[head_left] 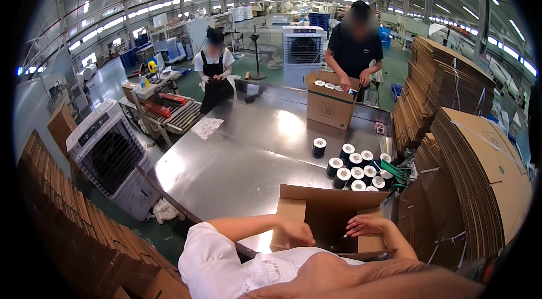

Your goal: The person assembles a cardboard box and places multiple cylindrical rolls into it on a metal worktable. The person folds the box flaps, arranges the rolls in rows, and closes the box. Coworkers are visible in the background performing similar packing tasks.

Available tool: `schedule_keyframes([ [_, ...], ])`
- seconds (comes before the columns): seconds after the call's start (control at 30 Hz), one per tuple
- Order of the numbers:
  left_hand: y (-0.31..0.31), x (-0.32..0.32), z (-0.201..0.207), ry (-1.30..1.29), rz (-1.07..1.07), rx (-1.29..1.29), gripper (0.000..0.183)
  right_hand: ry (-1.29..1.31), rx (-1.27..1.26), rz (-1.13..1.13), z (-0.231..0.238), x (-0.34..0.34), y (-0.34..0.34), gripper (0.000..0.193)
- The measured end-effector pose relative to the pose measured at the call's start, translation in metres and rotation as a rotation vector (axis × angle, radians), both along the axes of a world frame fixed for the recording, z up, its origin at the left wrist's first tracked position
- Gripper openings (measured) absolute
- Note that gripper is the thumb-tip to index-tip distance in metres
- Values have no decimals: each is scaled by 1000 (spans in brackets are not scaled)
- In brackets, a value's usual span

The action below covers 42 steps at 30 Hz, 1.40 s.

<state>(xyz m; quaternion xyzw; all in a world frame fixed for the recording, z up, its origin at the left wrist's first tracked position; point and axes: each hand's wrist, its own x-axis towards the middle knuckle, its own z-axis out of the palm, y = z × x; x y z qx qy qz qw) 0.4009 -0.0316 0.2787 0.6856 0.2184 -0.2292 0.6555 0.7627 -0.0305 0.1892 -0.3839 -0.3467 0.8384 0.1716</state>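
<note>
An open cardboard box stands on the near edge of the metal table, right in front of me, its flaps folded outward. Over its left flap reaches my left hand, open, with loosely bent, slightly blurred fingers and nothing visible in them. My right hand is at the box's right side, open, its fingers stretched toward the opening. Whether either hand touches the cardboard is hard to tell. Just beyond the box stand several dark green spools with white tops, grouped at the right; one spool is set apart.
Across the metal table, a person handles spools in another cardboard box. Another person is at the far left. Flattened cartons are stacked at right, more at left. A green strap-like item lies by the spools.
</note>
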Motion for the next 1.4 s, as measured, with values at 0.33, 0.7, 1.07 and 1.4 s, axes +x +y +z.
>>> schedule_keyframes([
  [0.33, 7, -10, -4, 16, -31, -129, 50, -341, 479, -212, 50, 19, -56, 38],
  [0.7, -8, -30, -9, -168, 139, 689, 53, 17, 360, -550, 18, 31, -52, 62],
  [1.07, 91, -50, 4, 81, 790, 2015, 46, -229, 454, -564, -11, -40, -64, 80],
  [1.4, 69, -179, -95, 224, 522, 1268, 63, -373, 765, -594, -43, -178, -32, 84],
])
